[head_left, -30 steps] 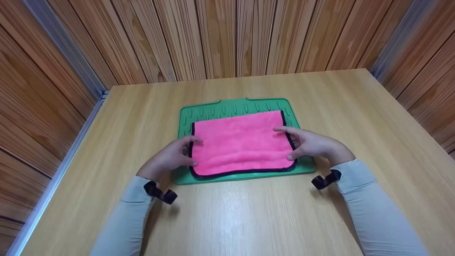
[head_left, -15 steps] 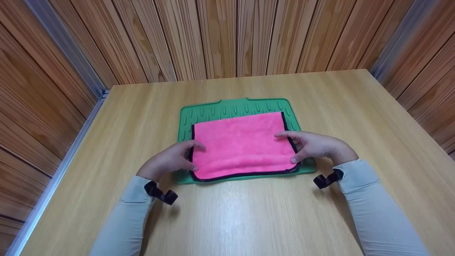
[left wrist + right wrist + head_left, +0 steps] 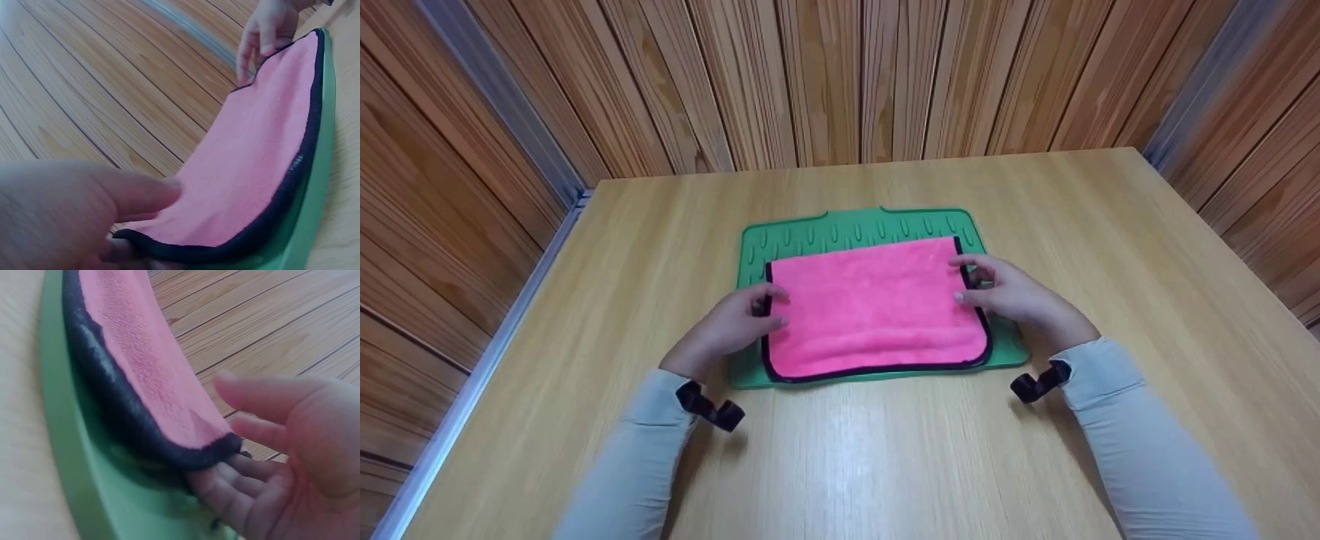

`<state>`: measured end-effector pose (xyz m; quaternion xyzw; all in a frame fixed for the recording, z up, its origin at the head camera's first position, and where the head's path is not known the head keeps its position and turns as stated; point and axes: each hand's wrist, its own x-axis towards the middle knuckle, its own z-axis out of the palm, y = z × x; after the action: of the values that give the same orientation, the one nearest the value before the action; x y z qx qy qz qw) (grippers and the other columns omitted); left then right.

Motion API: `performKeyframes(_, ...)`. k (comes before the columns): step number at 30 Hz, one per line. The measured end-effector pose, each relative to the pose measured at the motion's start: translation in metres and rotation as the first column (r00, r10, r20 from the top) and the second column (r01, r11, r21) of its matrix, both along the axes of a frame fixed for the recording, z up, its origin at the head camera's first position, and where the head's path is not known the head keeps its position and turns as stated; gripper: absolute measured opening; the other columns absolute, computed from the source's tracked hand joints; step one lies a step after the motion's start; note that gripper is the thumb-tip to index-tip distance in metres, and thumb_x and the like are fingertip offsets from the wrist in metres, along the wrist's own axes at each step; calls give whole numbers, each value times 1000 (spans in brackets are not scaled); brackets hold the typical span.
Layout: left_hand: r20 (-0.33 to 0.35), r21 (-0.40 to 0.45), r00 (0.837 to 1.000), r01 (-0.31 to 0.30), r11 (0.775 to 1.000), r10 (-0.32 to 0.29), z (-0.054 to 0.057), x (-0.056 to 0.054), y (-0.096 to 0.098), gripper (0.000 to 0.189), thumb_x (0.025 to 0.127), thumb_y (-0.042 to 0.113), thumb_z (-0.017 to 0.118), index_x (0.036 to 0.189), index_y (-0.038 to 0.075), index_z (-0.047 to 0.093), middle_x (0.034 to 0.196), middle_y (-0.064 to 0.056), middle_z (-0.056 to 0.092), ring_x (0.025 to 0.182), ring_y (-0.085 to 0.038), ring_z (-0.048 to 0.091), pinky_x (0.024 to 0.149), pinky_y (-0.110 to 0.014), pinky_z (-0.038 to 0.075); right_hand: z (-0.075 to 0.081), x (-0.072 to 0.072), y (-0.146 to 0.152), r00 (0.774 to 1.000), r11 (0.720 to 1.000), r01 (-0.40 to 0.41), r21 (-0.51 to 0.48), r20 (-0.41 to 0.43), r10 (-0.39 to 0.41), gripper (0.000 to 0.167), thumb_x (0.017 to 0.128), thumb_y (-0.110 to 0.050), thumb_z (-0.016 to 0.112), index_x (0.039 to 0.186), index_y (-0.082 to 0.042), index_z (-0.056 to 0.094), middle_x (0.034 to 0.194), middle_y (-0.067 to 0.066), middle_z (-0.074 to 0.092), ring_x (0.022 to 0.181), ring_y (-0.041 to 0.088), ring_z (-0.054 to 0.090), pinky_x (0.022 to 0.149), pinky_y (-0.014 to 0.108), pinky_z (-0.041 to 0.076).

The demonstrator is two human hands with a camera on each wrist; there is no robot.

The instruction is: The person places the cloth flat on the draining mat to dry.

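A pink towel (image 3: 870,300) with black edging lies over a green ridged mat (image 3: 847,229). Its far side has no edging and looks like a fold. My left hand (image 3: 735,315) holds the towel's left edge; in the left wrist view the thumb (image 3: 146,197) is over the pink face and other fingers are below the border, partly hidden. On the opposite edge my right hand (image 3: 1009,289) holds the border loosely. The right wrist view has several of its fingers (image 3: 225,489) under the black edging (image 3: 197,455), with the thumb apart above the cloth.
The mat rests on a light wooden table (image 3: 855,457). Wood-panelled walls (image 3: 825,82) rise at the back and both sides, with metal strips in the corners. A black wrist mount (image 3: 709,405) hangs from the left cuff, another (image 3: 1039,381) from the right.
The towel has shifted slightly toward me, mostly between the first two frames. Since then both hands have moved farther along its side edges, away from me. The mat has stayed put.
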<state>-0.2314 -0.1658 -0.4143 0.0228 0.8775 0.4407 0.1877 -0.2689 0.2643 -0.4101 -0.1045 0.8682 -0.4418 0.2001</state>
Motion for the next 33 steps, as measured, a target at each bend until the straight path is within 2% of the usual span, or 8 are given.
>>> performKeyframes(4,-13,66,994,-107,992,108,-6,-6,6,45,116,26,64,160,19,62,177,-13,47,154,-34,46,129,-52,46,-3,-8,-7,993,991,118,-64,18,-117,60,113,-20,66,170,-13,46,151,20,48,116,24,50,88,23,49)
performKeyframes(10,-66,142,989,-125,982,135,-11,-17,11,49,117,27,59,165,18,57,179,-12,47,172,-34,35,140,-54,37,-6,-22,-17,972,959,236,-160,62,-229,56,116,-22,62,169,-14,49,140,8,55,112,18,52,87,22,49)
performKeyframes(15,-45,196,978,-189,962,201,-10,-29,16,51,119,29,54,169,18,53,184,-10,39,175,-31,30,142,-52,33,-6,-31,-21,961,938,275,-209,82,-263,56,117,-25,59,171,-14,47,128,-2,60,111,11,57,93,20,50)
performKeyframes(18,-62,238,962,-243,940,264,-12,-35,20,47,120,27,53,165,15,57,178,-11,48,170,-28,39,139,-49,38,-7,-34,-22,954,923,299,-242,85,-286,57,117,-25,59,170,-11,46,118,-9,66,104,6,62,92,19,52)
performKeyframes(23,-142,292,929,-291,911,342,-13,-40,25,43,119,20,56,161,12,63,161,-14,63,154,-27,55,132,-44,46,-4,-37,-25,943,893,332,-305,77,-324,61,115,-19,63,171,-6,42,95,-21,73,89,0,68,84,19,56)
performKeyframes(27,-168,355,905,-315,880,391,-7,-40,24,44,116,14,61,160,14,65,148,-15,67,134,-25,62,113,-34,56,5,-37,-24,931,865,355,-354,51,-361,66,113,-15,67,172,-7,41,90,-25,76,84,-2,70,80,18,56)
performKeyframes(30,-128,430,901,-326,842,414,-3,-38,20,48,115,12,63,162,19,63,142,-12,69,119,-20,65,97,-23,57,14,-35,-19,927,848,355,-394,30,-374,66,112,-14,68,172,-8,42,94,-26,79,87,-2,73,84,18,57)
performKeyframes(33,-77,478,913,-318,819,400,0,-35,13,53,113,11,65,165,23,60,137,-8,70,108,-16,68,90,-18,57,20,-33,-11,933,838,333,-433,19,-360,63,112,-13,69,170,-11,46,97,-23,81,92,0,75,91,17,58)
